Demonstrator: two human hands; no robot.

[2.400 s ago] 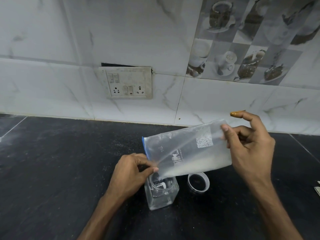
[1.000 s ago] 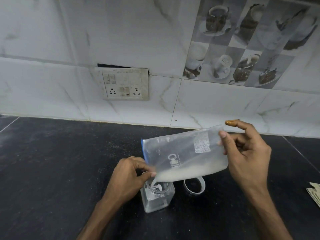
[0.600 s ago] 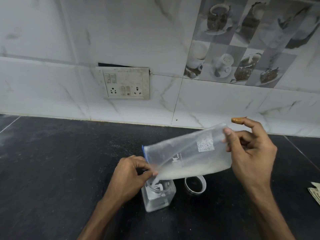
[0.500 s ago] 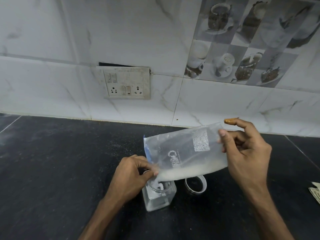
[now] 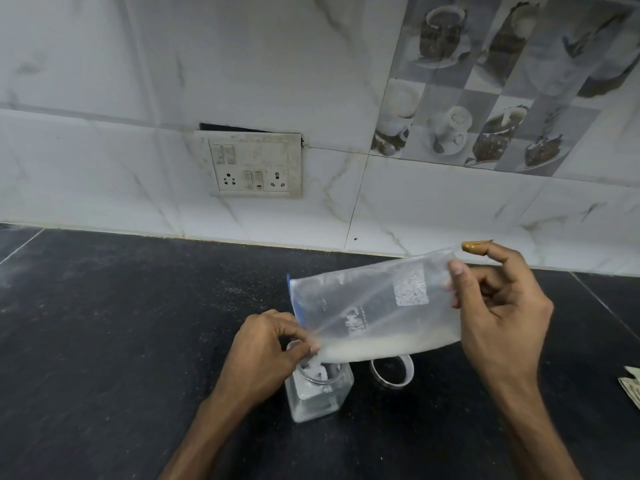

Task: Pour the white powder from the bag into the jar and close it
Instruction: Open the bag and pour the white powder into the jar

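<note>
**A:** What does the bag look like?

**B:** The bag [image 5: 374, 306] is clear plastic with a blue strip at its mouth end, a pale square code patch and some faded print. It hangs tilted in the air, mouth end lower at the left, right above the jar [image 5: 318, 389]. The white powder [image 5: 381, 346] lies in 1 band along the bag's lower edge, reaching down to the lower left corner.

**A:** And the jar?

**B:** It is clear, square-bodied and upright on the black countertop [image 5: 104, 341]. It is open, with some powder inside. Its round, white-rimmed lid [image 5: 391, 370] lies on the countertop just beside it, on the right, partly behind the bag's lower edge.

**A:** How do the hands grip?

**B:** The left hand [image 5: 263, 351] pinches the bag's lower left corner between thumb and fingers, over the jar's mouth. The right hand [image 5: 502, 313] pinches the raised closed end, thumb in front and fingers behind. Its index finger sticks out, stained orange-brown at the tip.

**A:** What is hard to make out?

**B:** The left hand covers part of the jar's mouth, so I cannot tell whether the bag touches the rim. The print is too blurred to read. A piece of paper [image 5: 632, 388] at the right edge is cut off by the frame.
</note>
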